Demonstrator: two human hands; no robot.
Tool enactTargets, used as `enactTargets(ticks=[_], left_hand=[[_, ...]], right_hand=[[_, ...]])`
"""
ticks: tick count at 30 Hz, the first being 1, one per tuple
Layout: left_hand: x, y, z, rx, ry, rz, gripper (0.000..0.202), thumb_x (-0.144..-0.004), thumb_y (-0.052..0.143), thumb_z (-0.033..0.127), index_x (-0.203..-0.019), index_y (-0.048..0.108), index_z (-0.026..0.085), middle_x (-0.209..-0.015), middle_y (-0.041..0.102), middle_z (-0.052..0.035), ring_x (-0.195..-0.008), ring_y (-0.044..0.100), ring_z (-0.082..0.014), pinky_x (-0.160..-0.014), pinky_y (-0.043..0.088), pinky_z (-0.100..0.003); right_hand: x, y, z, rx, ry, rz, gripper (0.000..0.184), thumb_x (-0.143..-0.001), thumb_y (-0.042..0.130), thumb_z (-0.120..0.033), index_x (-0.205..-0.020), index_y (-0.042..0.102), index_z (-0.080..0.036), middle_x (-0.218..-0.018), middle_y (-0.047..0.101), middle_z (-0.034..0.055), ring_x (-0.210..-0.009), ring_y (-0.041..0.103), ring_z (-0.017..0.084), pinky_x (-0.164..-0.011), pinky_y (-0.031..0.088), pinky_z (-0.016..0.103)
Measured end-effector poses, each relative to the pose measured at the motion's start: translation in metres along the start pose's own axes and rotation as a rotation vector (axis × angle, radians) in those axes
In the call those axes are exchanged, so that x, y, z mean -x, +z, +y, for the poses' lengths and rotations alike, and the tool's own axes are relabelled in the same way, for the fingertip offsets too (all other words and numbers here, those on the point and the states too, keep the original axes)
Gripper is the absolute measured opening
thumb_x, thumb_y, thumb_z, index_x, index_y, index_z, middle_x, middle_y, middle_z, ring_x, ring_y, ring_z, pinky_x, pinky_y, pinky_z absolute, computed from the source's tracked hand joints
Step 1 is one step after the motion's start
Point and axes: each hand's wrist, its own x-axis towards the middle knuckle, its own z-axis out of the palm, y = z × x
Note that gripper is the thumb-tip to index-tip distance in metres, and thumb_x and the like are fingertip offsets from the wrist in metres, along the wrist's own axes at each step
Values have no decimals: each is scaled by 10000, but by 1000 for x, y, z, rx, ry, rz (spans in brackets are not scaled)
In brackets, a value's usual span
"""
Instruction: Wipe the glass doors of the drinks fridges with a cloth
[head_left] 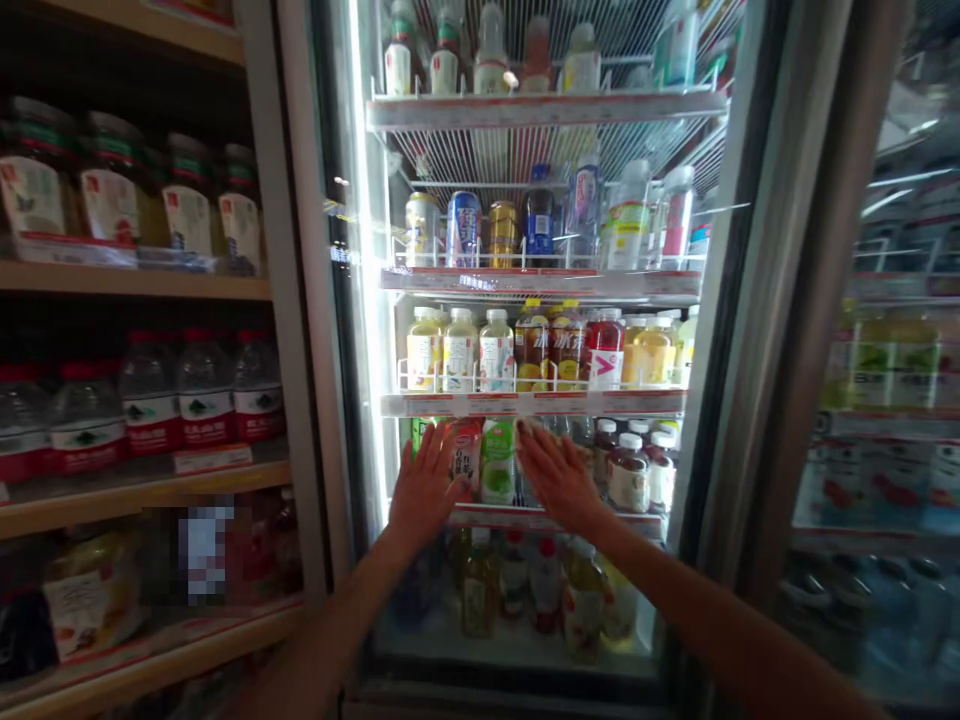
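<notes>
My left hand (425, 482) is raised with its fingers stretched and slightly apart. It holds nothing and lies in front of the left end of a lower fridge shelf, nearest a red drink pack (463, 462). A green drink pack (498, 462) stands between my two hands. My right hand (556, 478) lies flat, fingers close together, over what looks like a pale cloth (534, 428), mostly hidden beneath the fingers. Both palms face the upright glass-fronted drinks fridge (525, 404). Reflections show on its front; whether my hands touch the glass I cannot tell.
White-capped bottles (628, 474) stand right of my right hand. Cans (463, 228) and more bottles fill the shelves above. A metal door frame (814, 300) borders the right side. On the left, wooden shelves (142, 280) carry jars and red-capped water bottles (204, 395).
</notes>
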Motion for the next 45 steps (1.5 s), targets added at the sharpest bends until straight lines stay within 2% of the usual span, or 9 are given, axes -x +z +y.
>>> enactTargets(ticks=[4,10,16,22,25,29,35,41,45], left_hand=[[-6,3,20,59,15,37,699,-890,446,344,-1471,128,120,-1466,330,-148,-1415,161,-230,-1151,155,-449],[-27,2,48,115,87,85,709,-888,443,315,-1474,95,121,-1473,319,-149,-1419,150,-226,-1157,144,-451],[-30,9,68,163,134,111,703,-884,448,305,-1473,113,120,-1434,390,-149,-1413,174,-215,-1169,116,-445],[-38,16,79,181,110,82,763,-874,483,383,-1478,83,145,-1471,315,-146,-1403,207,-242,-1165,112,-453],[-36,17,76,178,113,83,740,-886,461,365,-1479,69,158,-1461,338,-139,-1397,223,-241,-1162,121,-455],[-37,15,64,165,107,114,721,-896,437,358,-1479,66,152,-1442,374,-144,-1403,209,-233,-1159,121,-459],[-49,13,50,105,69,145,681,-894,437,335,-1473,137,139,-1454,348,-153,-1405,200,-240,-1153,127,-464],[-45,14,45,120,71,164,699,-891,444,372,-1474,134,142,-1437,382,-148,-1397,228,-238,-1154,136,-448],[-55,10,33,91,29,165,692,-901,426,340,-1477,97,146,-1455,344,-146,-1398,216,-237,-1154,112,-456]], right_hand=[[30,-1,-7,3,-67,-44,571,-850,392,-170,-1412,347,-265,-1524,250,-37,-1439,92,144,-1186,92,425],[2,-15,41,59,318,91,546,-878,410,-203,-1417,337,-152,-1476,358,105,-1443,67,216,-1155,110,503],[64,-16,13,14,105,28,602,-828,413,-146,-1413,343,-270,-1408,473,-3,-1411,220,144,-1182,112,388],[51,-23,80,134,443,171,684,-886,379,-203,-1492,63,-174,-1533,213,131,-1434,121,261,-1131,152,539],[76,-24,80,187,532,220,680,-895,376,-184,-1492,51,-196,-1547,162,119,-1436,119,234,-1123,213,502],[114,-26,71,184,476,168,680,-895,396,-175,-1490,67,-195,-1551,149,115,-1434,127,238,-1119,234,505],[70,-32,123,186,618,294,632,-924,352,-232,-1490,73,-201,-1542,182,127,-1423,173,260,-1108,245,547],[94,-23,90,208,568,249,671,-907,389,-217,-1490,57,-209,-1550,142,114,-1423,170,277,-1068,304,580],[65,-30,114,210,527,296,655,-913,375,-234,-1490,65,-229,-1540,193,110,-1417,196,268,-1072,298,577]])
